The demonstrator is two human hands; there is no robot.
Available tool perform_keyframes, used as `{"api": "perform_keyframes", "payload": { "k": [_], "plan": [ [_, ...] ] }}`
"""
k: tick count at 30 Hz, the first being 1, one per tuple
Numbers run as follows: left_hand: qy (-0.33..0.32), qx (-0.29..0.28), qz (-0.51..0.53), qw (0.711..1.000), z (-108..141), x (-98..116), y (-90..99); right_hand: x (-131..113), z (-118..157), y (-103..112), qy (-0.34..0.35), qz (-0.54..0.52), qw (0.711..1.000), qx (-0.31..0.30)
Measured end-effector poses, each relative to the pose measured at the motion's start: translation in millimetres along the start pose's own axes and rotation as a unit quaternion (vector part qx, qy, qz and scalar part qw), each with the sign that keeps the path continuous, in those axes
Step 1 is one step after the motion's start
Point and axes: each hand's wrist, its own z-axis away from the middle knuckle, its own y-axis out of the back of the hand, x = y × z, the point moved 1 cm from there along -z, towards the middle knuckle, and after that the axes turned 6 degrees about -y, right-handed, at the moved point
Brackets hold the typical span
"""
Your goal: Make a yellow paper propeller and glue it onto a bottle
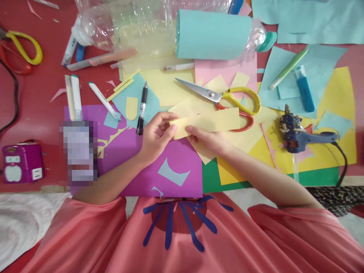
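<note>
A pale yellow paper strip is held up between my two hands, slanting slightly upward to the right. My left hand pinches its left end between thumb and fingers. Close by, my right hand grips the lower edge near the left third, thumb on top. Just behind the strip lie scissors with yellow and red handles, blades pointing left and slightly apart; the strip covers part of a handle. To the left of my left hand rests a black pen. Purple paper spreads beneath my hands.
A clear bottle wrapped in light blue paper lies at the back beside other clear plastic bottles. A corded glue gun sits on yellow paper at right. Markers, a phone and a purple power adapter are at left.
</note>
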Motion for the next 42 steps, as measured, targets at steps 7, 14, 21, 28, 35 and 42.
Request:
{"api": "perform_keyframes", "payload": {
  "k": [7,14,21,28,35,42],
  "plan": [
    [0.013,0.012,-0.004,1.0,-1.8,-0.8,0.6,-0.8,0.0,1.6,-0.001,0.012,1.0,-0.014],
    [-0.018,0.02,0.006,1.0,-3.2,1.2,0.2,1.4,-0.4,0.8,0.001,-0.006,1.0,-0.017],
    [0.005,0.018,-0.018,1.0,-2.4,-0.3,1.0,1.3,-0.2,1.8,-0.002,-0.017,1.0,-0.023],
    [-0.029,0.031,-0.005,0.999,-4.0,2.2,-0.4,0.1,-0.3,0.5,-0.006,-0.013,1.0,-0.02],
    [-0.032,0.031,0.013,0.999,-1.9,-1.8,1.2,-2.9,0.1,2.0,-0.015,0.013,1.0,-0.023],
    [-0.052,0.023,0.019,0.998,-3.5,-1.0,0.8,-4.0,0.2,2.5,-0.001,0.002,1.0,-0.027]
  ]
}}
